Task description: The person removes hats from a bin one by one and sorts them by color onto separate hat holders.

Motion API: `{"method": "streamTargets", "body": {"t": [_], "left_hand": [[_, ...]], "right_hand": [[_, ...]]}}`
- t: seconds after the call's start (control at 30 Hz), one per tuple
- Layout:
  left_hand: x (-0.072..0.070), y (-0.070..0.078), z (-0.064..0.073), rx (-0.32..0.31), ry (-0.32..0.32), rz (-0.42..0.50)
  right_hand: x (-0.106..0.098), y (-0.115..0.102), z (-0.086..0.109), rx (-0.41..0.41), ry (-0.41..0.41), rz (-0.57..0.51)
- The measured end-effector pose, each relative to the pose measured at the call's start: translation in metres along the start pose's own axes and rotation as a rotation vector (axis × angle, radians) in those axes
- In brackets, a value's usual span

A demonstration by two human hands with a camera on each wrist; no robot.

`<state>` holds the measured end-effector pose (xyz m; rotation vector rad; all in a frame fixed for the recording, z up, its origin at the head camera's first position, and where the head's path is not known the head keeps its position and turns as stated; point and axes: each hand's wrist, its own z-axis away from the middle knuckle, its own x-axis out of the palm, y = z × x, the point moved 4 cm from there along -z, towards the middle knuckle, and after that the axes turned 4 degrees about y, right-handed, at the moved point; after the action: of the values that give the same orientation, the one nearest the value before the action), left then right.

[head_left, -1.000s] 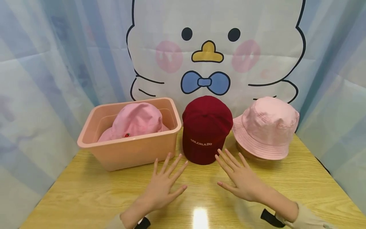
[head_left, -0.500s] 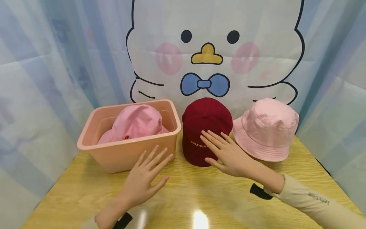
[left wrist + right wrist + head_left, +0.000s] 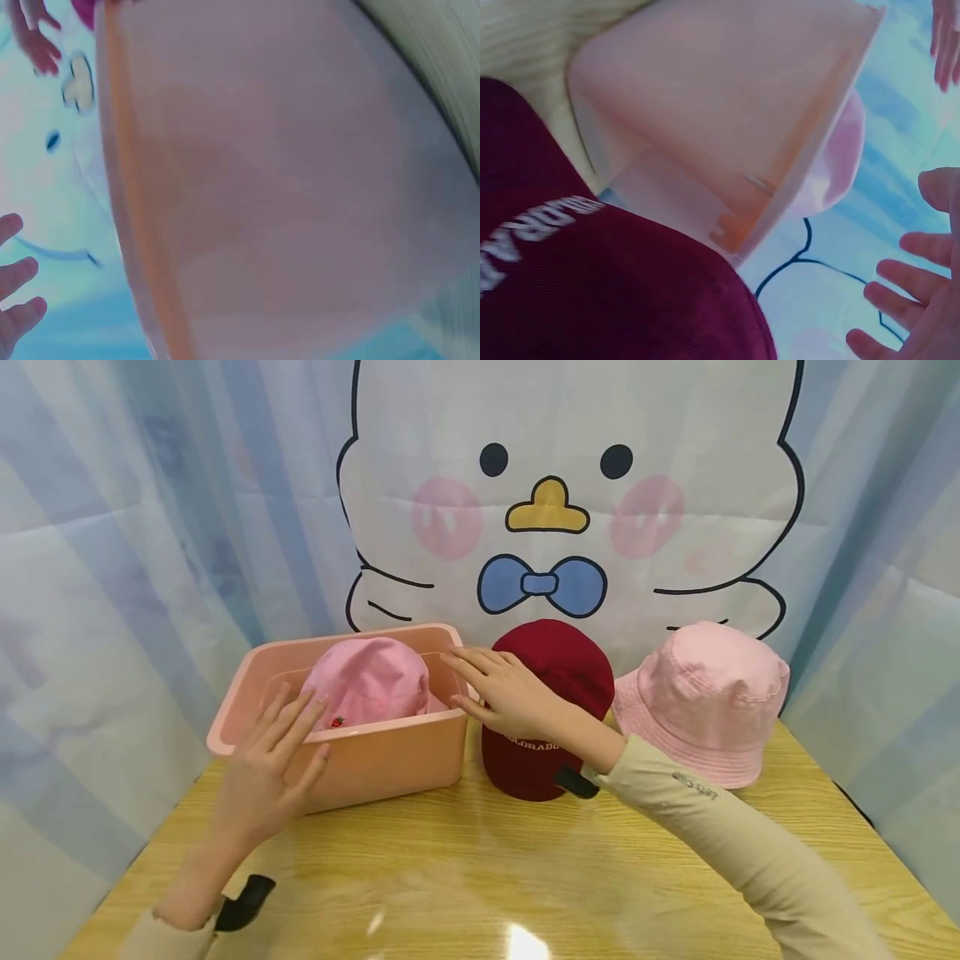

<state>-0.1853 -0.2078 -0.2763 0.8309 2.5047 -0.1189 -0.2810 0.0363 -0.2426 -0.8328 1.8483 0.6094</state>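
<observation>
A pink cap (image 3: 375, 685) with a small strawberry mark lies inside the peach plastic bin (image 3: 390, 768), its crown rising above the rim. My left hand (image 3: 266, 768), fingers extended, is in front of the bin's left side and overlaps the near rim in the head view; whether it touches cannot be told. Over the bin's right end my right hand (image 3: 510, 689) reaches with straight fingers, partly covering the dark red cap (image 3: 555, 652) lettered COLORADO. In the right wrist view the fingers (image 3: 904, 281) are apart from the bin wall (image 3: 705, 82). Neither hand holds anything.
A light pink bucket hat (image 3: 712, 693) stands to the right of the red cap. Behind everything hangs a curtain (image 3: 547, 427) printed with a cartoon bird. The wooden table (image 3: 465, 877) reflects light near its front.
Both hands have moved left and up: the left from the table in front to the bin's left side, the right across the red cap to the bin's right end. The caps and bin stay put.
</observation>
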Motion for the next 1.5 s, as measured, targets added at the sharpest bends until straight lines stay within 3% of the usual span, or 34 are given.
{"method": "streamTargets", "body": {"t": [0.1, 0.2, 0.33, 0.5, 0.6, 0.8, 0.93, 1.37, 1.5], "left_hand": [[-0.008, -0.021, 0.000, -0.037, 0.009, -0.031], [-0.014, -0.041, -0.001, -0.080, -0.030, -0.078], [-0.016, -0.060, 0.004, -0.149, -0.150, -0.132], [-0.012, -0.074, 0.017, -0.201, -0.331, -0.195], [-0.007, -0.080, 0.025, -0.221, -0.383, -0.203], [-0.001, -0.085, 0.034, -0.245, -0.392, -0.205], [0.000, -0.086, 0.035, -0.256, -0.388, -0.208], [0.001, -0.086, 0.035, -0.262, -0.345, -0.188], [0.003, -0.086, 0.035, -0.258, -0.349, -0.203]], "right_hand": [[0.002, 0.001, -0.022, 0.017, -0.009, 0.026], [0.006, 0.003, -0.042, 0.026, -0.009, 0.075], [0.016, 0.006, -0.064, 0.037, -0.032, 0.143], [0.033, 0.002, -0.085, 0.043, -0.132, 0.170], [0.041, -0.002, -0.093, 0.037, -0.186, 0.164], [0.051, -0.005, -0.103, 0.101, -0.252, 0.082], [0.056, -0.003, -0.107, 0.131, -0.254, 0.049], [0.056, -0.010, -0.110, 0.014, -0.037, 0.102], [0.050, -0.010, -0.111, 0.016, 0.025, 0.086]]}}
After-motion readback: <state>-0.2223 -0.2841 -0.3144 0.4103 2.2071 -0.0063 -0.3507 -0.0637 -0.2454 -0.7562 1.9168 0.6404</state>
